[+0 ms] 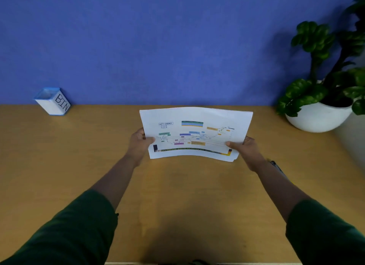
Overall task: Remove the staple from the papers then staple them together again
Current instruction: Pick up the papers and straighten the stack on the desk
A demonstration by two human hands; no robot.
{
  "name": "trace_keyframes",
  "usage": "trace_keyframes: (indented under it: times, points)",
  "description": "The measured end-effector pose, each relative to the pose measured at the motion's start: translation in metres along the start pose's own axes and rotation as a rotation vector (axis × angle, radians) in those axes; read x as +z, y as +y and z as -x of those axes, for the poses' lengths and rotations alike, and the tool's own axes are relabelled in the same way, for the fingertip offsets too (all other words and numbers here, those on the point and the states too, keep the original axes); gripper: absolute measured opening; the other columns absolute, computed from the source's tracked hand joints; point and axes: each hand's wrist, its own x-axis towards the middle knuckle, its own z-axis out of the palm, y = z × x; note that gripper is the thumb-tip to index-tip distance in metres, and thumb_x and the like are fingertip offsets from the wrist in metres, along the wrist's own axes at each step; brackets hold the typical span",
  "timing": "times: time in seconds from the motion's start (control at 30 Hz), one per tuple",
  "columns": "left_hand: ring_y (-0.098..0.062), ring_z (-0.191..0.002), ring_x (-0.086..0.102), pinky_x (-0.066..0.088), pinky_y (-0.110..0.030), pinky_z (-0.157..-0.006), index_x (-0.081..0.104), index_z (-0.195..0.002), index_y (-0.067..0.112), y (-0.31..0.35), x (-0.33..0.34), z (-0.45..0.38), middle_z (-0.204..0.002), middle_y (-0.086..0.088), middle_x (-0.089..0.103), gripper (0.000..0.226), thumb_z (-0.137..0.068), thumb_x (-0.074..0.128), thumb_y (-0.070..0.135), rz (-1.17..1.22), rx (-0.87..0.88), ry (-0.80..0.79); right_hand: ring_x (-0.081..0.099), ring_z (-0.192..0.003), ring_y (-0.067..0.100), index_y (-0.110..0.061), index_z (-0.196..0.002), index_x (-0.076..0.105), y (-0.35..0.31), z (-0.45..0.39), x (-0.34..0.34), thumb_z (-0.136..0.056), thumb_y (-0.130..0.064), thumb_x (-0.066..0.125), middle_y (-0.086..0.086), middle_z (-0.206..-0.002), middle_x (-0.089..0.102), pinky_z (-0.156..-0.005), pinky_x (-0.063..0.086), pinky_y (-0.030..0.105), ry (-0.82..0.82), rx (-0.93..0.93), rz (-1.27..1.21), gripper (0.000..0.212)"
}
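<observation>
Head view, looking forward and down over a wooden desk [79, 166] set against a blue wall.

The papers [195, 134], printed with a colourful chart, are the landmark. They are held above the middle of the desk, short edges out to the sides, the sheets bowed slightly. The left hand [139, 144] grasps the left edge of the papers, thumb on top. The right hand [246, 150] grasps the right edge the same way, thumb on the printed face. Both forearms reach in from the near edge of the desk in dark green sleeves.

Far left of the papers and a little behind them, against the wall, stands a small white and blue box marked "BIN" [53, 101]. Far right of the papers sits a leafy plant in a round white pot [316, 118]. Just right of the papers, behind the right wrist, lies a thin dark object [275, 165], too hidden to identify.

No staple can be made out on the papers, and no stapler or staple remover is in sight.

Risks, as a judgement: at the lower right corner of the papers the sheets look slightly fanned, so once the staple is out they could slide out of line and be stapled crooked. Pulling the staple carelessly could tear a corner. A loose staple could drop onto the desk rather than reach the bin.
</observation>
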Motion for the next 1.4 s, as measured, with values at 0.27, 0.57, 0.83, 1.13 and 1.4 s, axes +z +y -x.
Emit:
trace_keyframes:
  times: [0.27,0.57,0.83,1.13,1.4]
  points:
    - [-0.007,-0.082,0.064,0.050,-0.012,-0.061,0.061,-0.105,0.012,-0.004,0.000,0.003,-0.101,-0.002,0.066,0.027,-0.086,0.057,-0.007,0.018,-0.011,-0.014,0.067,-0.085,0.014,-0.002,-0.114,0.062,-0.003,0.002,0.004,-0.078,0.004,0.068,0.008,-0.107,0.066,-0.061,0.056,0.016,0.025,0.012,0.017,0.038]
    - [-0.020,-0.080,0.063,0.050,-0.021,-0.062,0.066,-0.109,0.003,-0.001,0.009,0.006,-0.103,-0.006,0.066,0.021,-0.092,0.054,0.003,-0.069,0.010,-0.007,0.062,-0.099,0.028,-0.009,-0.117,0.055,-0.006,-0.007,0.012,-0.080,-0.006,0.070,0.014,-0.119,0.063,-0.080,0.051,0.036,0.229,0.038,0.104,0.041]
    - [-0.029,-0.086,0.062,0.054,-0.039,-0.073,0.061,-0.102,0.009,-0.027,0.042,0.023,-0.105,-0.011,0.064,0.015,-0.090,0.057,0.002,0.246,-0.311,0.181,0.041,-0.129,0.032,-0.014,-0.147,0.015,0.015,0.019,0.066,-0.071,-0.035,0.079,0.013,-0.144,0.037,-0.105,0.038,0.047,0.480,0.419,-0.020,0.101]
    - [-0.028,-0.096,0.064,0.054,-0.036,-0.070,0.058,-0.110,0.012,-0.035,0.073,0.039,-0.106,-0.009,0.067,0.023,-0.089,0.058,0.003,0.507,-0.486,0.054,0.064,-0.093,0.030,-0.012,-0.100,0.060,0.013,0.021,0.090,-0.085,-0.008,0.066,0.011,-0.103,0.065,-0.089,0.052,0.048,0.204,0.338,-0.363,0.016]
    - [-0.020,-0.077,0.066,0.054,-0.024,-0.059,0.067,-0.098,0.008,0.005,0.017,0.007,-0.084,-0.001,0.073,0.014,-0.085,0.063,0.003,0.166,-0.175,-0.084,0.066,-0.076,0.008,-0.026,-0.081,0.065,-0.002,0.015,0.065,-0.085,-0.012,0.066,-0.007,-0.086,0.068,-0.063,0.053,0.023,0.145,0.104,-0.069,0.014]
